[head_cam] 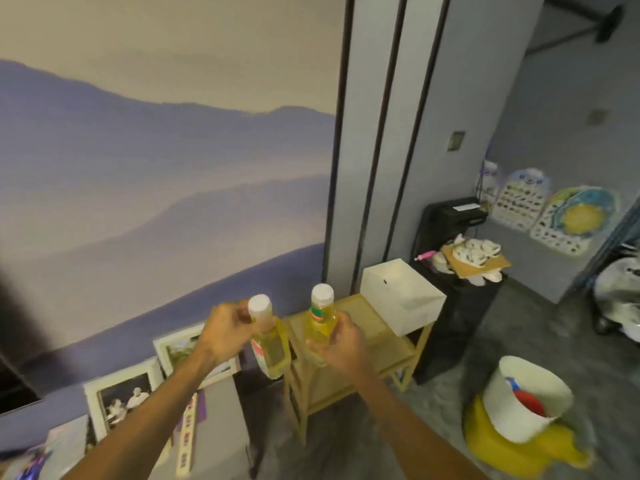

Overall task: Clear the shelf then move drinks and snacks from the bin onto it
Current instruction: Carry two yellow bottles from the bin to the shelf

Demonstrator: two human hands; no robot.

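Note:
Each of my hands holds a yellow drink bottle with a white cap. My left hand [225, 332] grips the neck of the left bottle [272, 348], which tilts to the right. My right hand [341, 346] wraps the lower body of the right bottle [321, 315], held upright over the left end of the light wooden shelf [360, 323]. A white box [401, 299] rests on the right end of the shelf's top. On the floor at the right, a white bin [519, 398] shows something red and blue inside.
Framed pictures [121, 396] lean against the mural wall left of the shelf. A black unit [453, 306] with cardboard and white items on top stands right of the shelf. A yellow object [519, 452] lies under the bin.

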